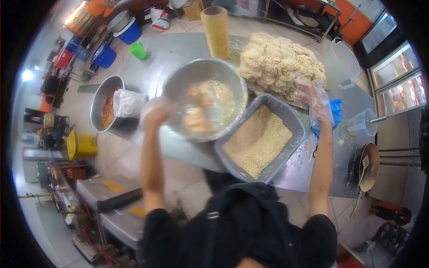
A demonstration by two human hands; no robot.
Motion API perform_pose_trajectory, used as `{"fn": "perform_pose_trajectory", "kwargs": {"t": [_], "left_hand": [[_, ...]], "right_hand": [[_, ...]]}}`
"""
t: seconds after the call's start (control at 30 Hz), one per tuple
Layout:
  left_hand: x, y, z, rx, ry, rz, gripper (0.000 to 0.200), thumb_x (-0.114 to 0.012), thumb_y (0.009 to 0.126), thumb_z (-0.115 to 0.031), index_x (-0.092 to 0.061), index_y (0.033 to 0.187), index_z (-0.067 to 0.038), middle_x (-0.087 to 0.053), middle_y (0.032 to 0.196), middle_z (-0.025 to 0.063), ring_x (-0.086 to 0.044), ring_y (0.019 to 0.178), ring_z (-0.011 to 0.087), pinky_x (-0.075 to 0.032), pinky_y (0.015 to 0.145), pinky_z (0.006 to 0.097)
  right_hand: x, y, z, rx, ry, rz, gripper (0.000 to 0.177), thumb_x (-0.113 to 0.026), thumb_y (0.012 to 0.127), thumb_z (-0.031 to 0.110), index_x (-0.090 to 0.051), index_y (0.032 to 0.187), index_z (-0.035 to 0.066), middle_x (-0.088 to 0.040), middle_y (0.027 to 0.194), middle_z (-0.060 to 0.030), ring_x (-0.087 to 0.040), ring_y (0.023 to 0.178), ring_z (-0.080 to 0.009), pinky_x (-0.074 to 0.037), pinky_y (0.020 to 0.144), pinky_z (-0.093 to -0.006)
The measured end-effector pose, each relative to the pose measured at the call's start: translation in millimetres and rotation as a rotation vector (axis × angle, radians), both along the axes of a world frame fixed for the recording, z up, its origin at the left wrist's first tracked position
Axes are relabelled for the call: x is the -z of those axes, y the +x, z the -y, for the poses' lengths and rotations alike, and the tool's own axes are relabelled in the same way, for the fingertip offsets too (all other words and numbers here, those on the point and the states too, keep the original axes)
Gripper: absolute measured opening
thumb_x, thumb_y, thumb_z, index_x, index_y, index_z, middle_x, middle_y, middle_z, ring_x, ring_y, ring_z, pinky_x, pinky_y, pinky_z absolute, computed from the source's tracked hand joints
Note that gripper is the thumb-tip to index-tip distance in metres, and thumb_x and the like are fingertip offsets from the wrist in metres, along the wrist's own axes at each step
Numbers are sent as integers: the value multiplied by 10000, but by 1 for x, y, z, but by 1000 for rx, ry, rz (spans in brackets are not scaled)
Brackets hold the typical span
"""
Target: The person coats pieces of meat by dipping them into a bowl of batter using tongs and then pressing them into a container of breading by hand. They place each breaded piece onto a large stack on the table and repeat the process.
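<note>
My left hand [158, 111], smeared by motion, is at the left rim of a large metal bowl [168, 80]; whether it grips the rim cannot be seen. Pale raw meat pieces [199, 119] sit in cloudy liquid inside that bowl. In a clear plastic glove, my right hand [315, 99] lies against the right side of a big heap of crumb-coated pieces [281, 60], its fingers spread and apparently holding nothing. Between my arms stands a grey plastic tub [298, 129]. It contains fine tan powder and coarser yellowish crumbs [268, 143].
A smaller metal bowl [95, 102] of reddish-brown bits stands at the left with a clear plastic container [129, 103]. A yellow cylinder [215, 33] rises behind. Clear jugs [342, 62], a blue bag [335, 111] and a pan [371, 167] are on the right.
</note>
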State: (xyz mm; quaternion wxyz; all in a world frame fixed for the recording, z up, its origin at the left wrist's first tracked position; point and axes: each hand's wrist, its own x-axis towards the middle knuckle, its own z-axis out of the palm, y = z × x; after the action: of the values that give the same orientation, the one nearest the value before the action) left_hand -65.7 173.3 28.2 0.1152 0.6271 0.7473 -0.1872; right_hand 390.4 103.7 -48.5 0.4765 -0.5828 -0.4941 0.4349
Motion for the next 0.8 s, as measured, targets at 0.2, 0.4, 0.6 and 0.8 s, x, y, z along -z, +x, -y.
{"fn": "perform_pose_trajectory", "kwargs": {"t": [0.2,0.4,0.6,0.8], "left_hand": [[-14,-2,-6,49,62,-7,478,-481,950,-457,-728,1063,-64,-690,1116,192,-656,1070,360,-516,896,462],[29,28,-17,191,146,112,421,-511,930,-401,-737,1013,-55,-703,1059,193,-686,986,347,-535,854,454],[80,55,11,251,39,217,419,-565,943,-419,-719,1039,-41,-692,1077,196,-667,1017,350,-517,867,432],[38,25,27,400,-249,170,552,-490,951,-540,-727,1056,-53,-699,1039,203,-668,977,359,-507,867,435]], "right_hand": [[-4,-2,6,30,15,-82,520,-501,1013,471,-613,1265,31,-645,1268,-110,-678,946,-210,-511,876,-339],[-7,-7,14,20,36,57,504,-500,1017,459,-623,1256,32,-640,1276,-104,-661,995,-208,-511,880,-339],[11,3,17,-39,-26,5,331,-401,1056,225,-666,1203,90,-577,1379,-74,-625,1149,-245,-535,988,-373],[17,-3,21,9,-35,-162,327,-413,1054,235,-679,1190,101,-585,1351,-92,-584,1210,-257,-524,997,-385]]}}
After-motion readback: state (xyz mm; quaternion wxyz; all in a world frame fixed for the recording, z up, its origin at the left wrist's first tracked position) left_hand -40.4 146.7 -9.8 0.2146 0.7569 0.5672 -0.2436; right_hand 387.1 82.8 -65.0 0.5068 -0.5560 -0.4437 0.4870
